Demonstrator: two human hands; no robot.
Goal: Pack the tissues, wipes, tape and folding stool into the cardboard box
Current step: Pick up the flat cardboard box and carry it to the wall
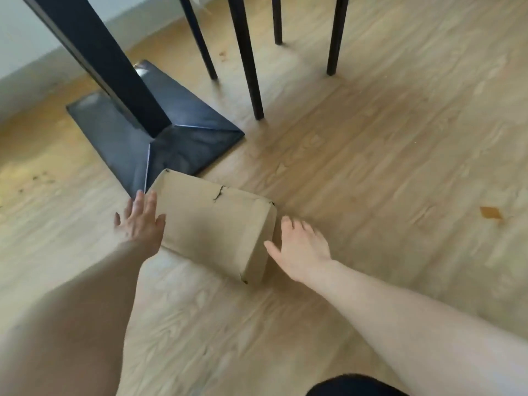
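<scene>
— None of the four items shows anywhere, so how far would we say we are?

— Close to one end or the other, we judge, but we cannot tell which. No tissues, wipes, tape or folding stool lie in sight. Nearest us, at the bottom edge of the frame, only a dark patch of clothing (354,387) shows, and our two bare forearms reach up from the lower corners.

— And our hands?

— Our left hand (141,224), left of centre, is spread flat with its fingers (150,200) open, touching the left edge of the cardboard box (211,224). Our right hand (300,247) is open too, fingers splayed, just beside the box's right end; whether it touches we cannot tell. Neither hand grips anything.

— What about the box itself?

— It lies on the wooden floor (371,167) in the middle of the frame, its flaps shut, with a small dark tear along the far seam. Closed like that, its contents are hidden from us. Either it is already packed or it has yet to be opened.

— Farther off?

— Its far left corner sits just against the black desk base (183,138); beyond that, thin black chair legs (248,67) stand toward the top of the frame. A small brown scrap (491,213) lies at mid right, well apart from the box.
</scene>
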